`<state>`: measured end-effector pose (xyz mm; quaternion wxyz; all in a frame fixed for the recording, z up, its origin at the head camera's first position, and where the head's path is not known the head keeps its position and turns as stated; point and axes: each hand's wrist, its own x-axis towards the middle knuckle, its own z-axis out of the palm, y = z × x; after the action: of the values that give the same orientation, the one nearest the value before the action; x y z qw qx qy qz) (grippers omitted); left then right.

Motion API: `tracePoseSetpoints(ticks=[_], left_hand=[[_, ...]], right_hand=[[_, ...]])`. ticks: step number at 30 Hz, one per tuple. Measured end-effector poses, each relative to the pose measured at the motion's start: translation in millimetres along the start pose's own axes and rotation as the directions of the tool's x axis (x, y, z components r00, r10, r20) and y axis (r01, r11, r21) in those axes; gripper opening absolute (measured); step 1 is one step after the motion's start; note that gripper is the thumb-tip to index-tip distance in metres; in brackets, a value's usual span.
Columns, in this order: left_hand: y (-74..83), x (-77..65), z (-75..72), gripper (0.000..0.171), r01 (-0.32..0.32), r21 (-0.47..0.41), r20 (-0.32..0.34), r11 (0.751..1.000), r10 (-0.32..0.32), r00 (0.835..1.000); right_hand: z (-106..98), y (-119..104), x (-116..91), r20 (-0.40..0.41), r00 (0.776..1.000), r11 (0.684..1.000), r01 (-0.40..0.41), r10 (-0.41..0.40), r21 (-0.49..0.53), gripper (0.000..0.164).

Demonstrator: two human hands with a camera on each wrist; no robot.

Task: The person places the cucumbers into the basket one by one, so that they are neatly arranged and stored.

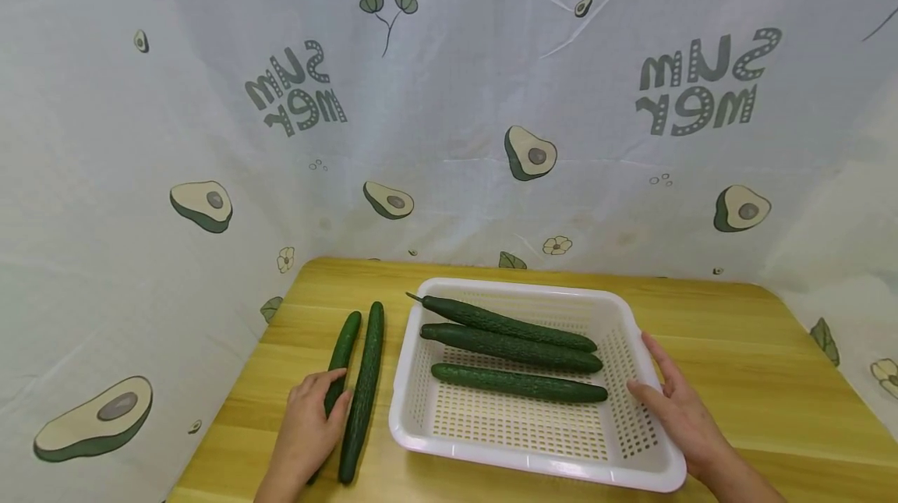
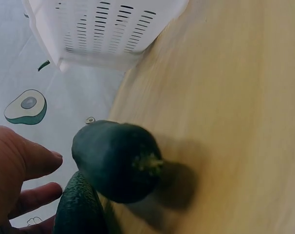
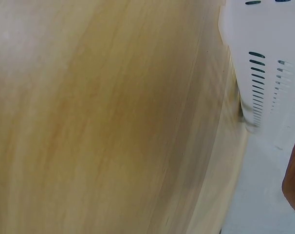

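Observation:
My left hand (image 1: 309, 417) is over the left one of two cucumbers on the table, its index finger crossing that cucumber (image 1: 345, 343) in the head view. In the left wrist view the thumb and fingers (image 2: 38, 197) are spread apart close above it. The other loose cucumber (image 1: 366, 394) lies just to its right, its blunt end toward me. At the right side my right hand (image 1: 684, 413) grips the rim of a white plastic basket (image 1: 533, 464), thumb over the inside edge and fingers along the outside. Three cucumbers (image 1: 519, 383) lie crosswise in the basket.
The wood-grain table (image 1: 744, 355) carries the basket and the loose cucumbers. A pale curtain (image 1: 449, 97) printed with avocados hangs around its back and sides. One cucumber's thin stem (image 1: 414, 297) pokes over the basket's left rim.

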<state>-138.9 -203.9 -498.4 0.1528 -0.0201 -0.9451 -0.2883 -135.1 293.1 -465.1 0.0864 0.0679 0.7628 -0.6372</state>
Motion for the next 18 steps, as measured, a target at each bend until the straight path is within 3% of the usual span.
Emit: tracePoseSetpoints(ticks=[6, 18], left_hand=[[-3.6, -0.6, -4.0, 0.040, 0.063, 0.027, 0.053, 0.998, -0.064, 0.997], [-6.4, -0.9, -10.5, 0.058, 0.180, 0.101, 0.162, 0.979, -0.194, 0.967]], right_hand=[[0.0, 0.1, -0.7, -0.001, 1.000, 1.000, 0.014, -0.014, 0.004, 0.081], [1.7, -1.1, -2.3, 0.001, 1.000, 1.000, 0.019, -0.019, -0.018, 0.080]])
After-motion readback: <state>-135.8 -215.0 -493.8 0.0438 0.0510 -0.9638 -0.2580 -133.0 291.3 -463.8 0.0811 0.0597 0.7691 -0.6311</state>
